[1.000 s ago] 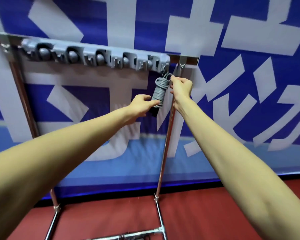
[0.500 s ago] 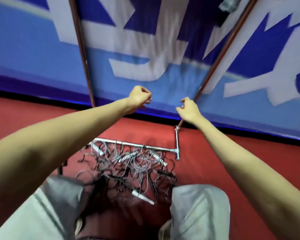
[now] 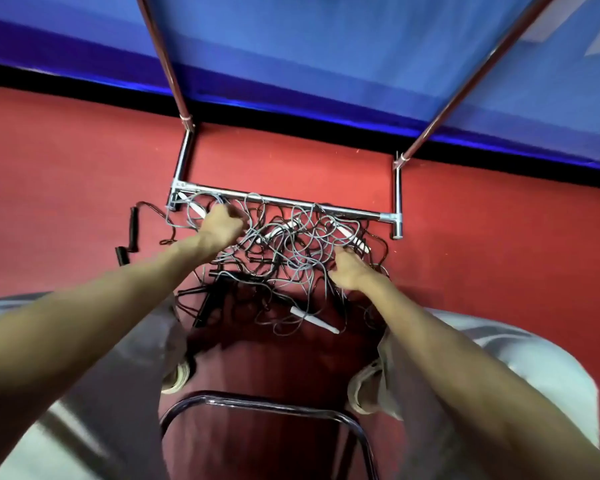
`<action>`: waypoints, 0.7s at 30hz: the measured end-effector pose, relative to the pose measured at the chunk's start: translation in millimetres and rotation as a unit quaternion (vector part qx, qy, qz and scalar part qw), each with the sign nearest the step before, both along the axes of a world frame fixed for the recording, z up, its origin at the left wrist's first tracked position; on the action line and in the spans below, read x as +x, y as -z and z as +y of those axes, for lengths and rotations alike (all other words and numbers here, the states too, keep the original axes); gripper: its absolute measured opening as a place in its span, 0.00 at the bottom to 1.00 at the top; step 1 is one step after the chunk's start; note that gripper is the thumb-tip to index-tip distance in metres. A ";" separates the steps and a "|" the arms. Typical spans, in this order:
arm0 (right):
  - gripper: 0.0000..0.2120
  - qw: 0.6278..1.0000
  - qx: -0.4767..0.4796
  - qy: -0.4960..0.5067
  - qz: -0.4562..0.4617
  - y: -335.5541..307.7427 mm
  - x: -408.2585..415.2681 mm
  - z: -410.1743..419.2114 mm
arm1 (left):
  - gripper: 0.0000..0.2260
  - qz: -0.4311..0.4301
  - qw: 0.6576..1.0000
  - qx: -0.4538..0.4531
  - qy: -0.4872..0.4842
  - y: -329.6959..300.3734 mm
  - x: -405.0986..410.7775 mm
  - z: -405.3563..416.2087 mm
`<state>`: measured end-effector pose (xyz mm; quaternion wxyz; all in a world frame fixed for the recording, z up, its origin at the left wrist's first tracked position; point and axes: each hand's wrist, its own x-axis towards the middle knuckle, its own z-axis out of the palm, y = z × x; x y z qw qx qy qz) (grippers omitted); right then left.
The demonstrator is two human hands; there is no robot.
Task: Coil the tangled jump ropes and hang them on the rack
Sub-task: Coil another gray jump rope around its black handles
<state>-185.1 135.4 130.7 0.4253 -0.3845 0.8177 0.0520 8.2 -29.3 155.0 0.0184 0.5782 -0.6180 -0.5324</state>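
Observation:
A tangle of grey and black jump ropes (image 3: 284, 251) lies on the red floor against the rack's chrome base bar (image 3: 347, 211). White handles (image 3: 314, 320) and black handles (image 3: 205, 306) stick out of the pile. Two more black handles (image 3: 133, 223) lie apart at the left. My left hand (image 3: 222, 225) is down in the cords at the pile's left end with its fingers curled; blur hides what it holds. At the pile's right side, my right hand (image 3: 349, 271) grips a grey cord. The rack's hooks are out of view.
The rack's two uprights (image 3: 163, 53) (image 3: 471, 77) rise in front of a blue banner (image 3: 326, 46). My knees and shoes (image 3: 364, 389) flank the pile. A dark curved metal chair frame (image 3: 257, 401) sits between my legs at the bottom.
A second ago both hands held a coiled grey rope at the rack's hooks. They let go, my view tipped down, and both hands dropped into the tangle on the floor.

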 end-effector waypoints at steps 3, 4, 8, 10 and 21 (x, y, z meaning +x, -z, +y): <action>0.25 1.000 0.014 -0.012 -0.007 36.3 -0.1 3.1 | 0.05 -0.060 0.998 0.011 0.019 51.2 1.1 3.1; 0.23 1.000 0.009 -0.015 -0.007 47.3 0.8 4.3 | 0.05 -0.076 0.997 0.015 0.028 66.1 0.4 5.7; 0.10 0.999 0.009 -0.019 -0.036 87.8 17.2 16.2 | 0.09 -0.124 0.988 0.020 0.088 107.1 -5.8 33.9; 0.07 0.996 0.019 -0.051 -0.063 107.6 32.2 26.7 | 0.10 -0.141 0.977 0.016 0.159 121.0 -5.5 52.3; 0.15 0.985 -0.018 -0.161 0.064 163.1 82.3 37.2 | 0.15 -0.211 0.872 -0.127 0.422 171.9 11.1 74.1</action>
